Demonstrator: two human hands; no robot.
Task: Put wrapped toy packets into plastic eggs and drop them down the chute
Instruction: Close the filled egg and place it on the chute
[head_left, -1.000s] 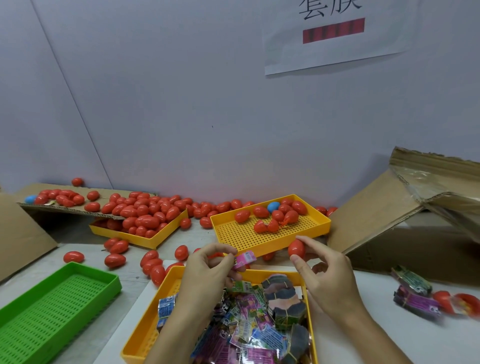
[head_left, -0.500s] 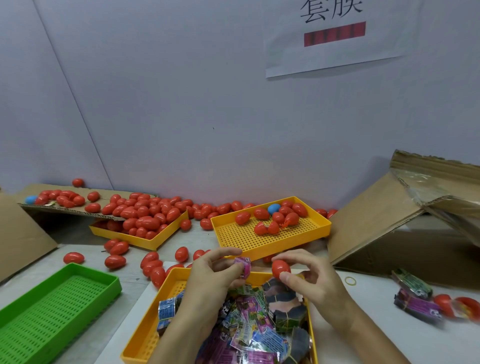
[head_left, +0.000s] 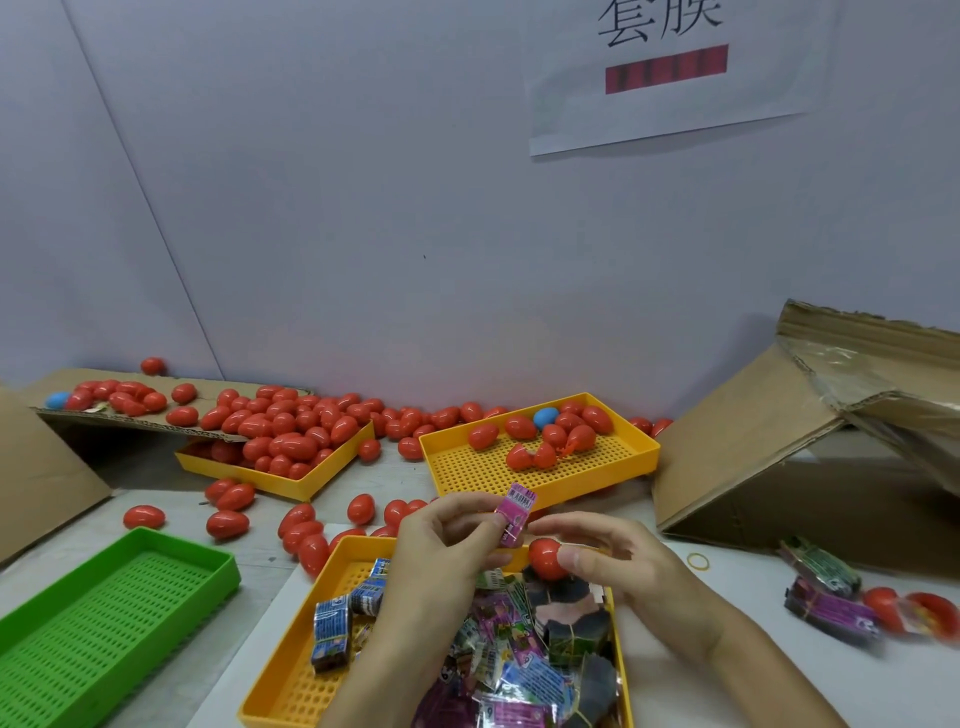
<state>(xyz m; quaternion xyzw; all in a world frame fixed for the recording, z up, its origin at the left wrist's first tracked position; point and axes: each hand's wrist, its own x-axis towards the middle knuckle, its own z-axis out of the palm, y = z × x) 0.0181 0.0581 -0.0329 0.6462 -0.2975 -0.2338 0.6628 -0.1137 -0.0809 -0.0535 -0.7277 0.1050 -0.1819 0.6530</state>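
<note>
Dozens of red eggs (head_left: 291, 441) litter the grey table (head_left: 156, 499) against the wall (head_left: 363, 234).

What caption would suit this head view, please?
Left hand pinches a pink wrapped packet beside the red plastic egg gripped by the right hand.

Two bare hands meet at centre: left hand (head_left: 441, 540) pinches a pink packet (head_left: 515, 514) (thumb and forefinger), right hand (head_left: 618, 558) grips a red egg (head_left: 544, 558).
</note>
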